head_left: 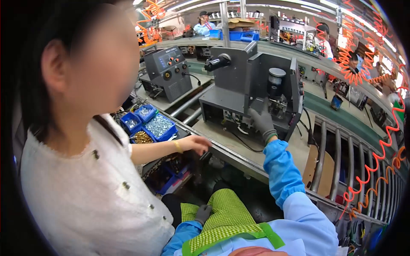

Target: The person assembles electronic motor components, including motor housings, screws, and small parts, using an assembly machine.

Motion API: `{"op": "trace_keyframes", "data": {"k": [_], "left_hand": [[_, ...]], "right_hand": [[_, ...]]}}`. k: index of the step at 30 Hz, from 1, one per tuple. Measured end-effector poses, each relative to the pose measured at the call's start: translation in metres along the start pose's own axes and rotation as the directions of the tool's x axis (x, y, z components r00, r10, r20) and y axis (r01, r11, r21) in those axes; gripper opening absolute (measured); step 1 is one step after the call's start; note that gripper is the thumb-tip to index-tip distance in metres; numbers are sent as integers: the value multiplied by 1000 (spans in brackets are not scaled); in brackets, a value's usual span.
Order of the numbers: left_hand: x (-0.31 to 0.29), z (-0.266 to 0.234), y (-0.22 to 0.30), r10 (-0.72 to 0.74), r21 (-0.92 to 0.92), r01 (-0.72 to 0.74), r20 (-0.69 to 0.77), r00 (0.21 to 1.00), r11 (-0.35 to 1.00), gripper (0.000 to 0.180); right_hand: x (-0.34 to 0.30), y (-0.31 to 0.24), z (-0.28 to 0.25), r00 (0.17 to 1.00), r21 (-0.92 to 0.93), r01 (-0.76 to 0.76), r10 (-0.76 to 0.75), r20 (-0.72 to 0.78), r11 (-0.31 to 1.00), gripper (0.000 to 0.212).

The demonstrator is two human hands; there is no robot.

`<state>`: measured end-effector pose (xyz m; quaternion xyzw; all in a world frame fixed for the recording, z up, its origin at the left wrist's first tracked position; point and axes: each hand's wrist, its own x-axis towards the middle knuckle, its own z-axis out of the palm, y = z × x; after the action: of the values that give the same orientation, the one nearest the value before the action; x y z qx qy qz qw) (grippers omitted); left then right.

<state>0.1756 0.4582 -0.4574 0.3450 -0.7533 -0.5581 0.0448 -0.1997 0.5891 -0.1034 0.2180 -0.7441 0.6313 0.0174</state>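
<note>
On the bench, a grey housing (226, 95) looks part-built, its compartment uncovered.
At left, blue bins (167, 134) hold small metal parts, near a second machine (166, 70) with its control panel fitted; the left hand (203, 213) lies curled on the checkered apron (228, 211), its grip untellable; the housing already carries a black spindle (218, 62) and an upright cylinder (275, 86), with covering seemingly left to do; the right hand (262, 122) is at the compartment's edge, whether clamped on anything I cannot tell.
</note>
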Motion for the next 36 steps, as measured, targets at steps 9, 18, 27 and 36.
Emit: {"op": "trace_keyframes", "data": {"k": [9, 18, 27, 36], "left_hand": [[6, 9, 9, 139, 98, -140, 21, 990, 985, 43], [25, 18, -14, -25, -87, 22, -32, 999, 996, 34], [14, 19, 30, 0, -36, -1, -46, 999, 999, 36], [21, 21, 16, -159, -176, 150, -38, 987, 973, 39]], "right_hand": [[-45, -24, -18, 982, 239, -69, 23, 187, 968, 75], [-105, 105, -64, 938, -498, 303, -162, 306, 813, 29], [-144, 135, -97, 929, -674, 368, -277, 244, 641, 15], [-143, 137, -97, 958, -633, 283, -242, 152, 721, 14]]}}
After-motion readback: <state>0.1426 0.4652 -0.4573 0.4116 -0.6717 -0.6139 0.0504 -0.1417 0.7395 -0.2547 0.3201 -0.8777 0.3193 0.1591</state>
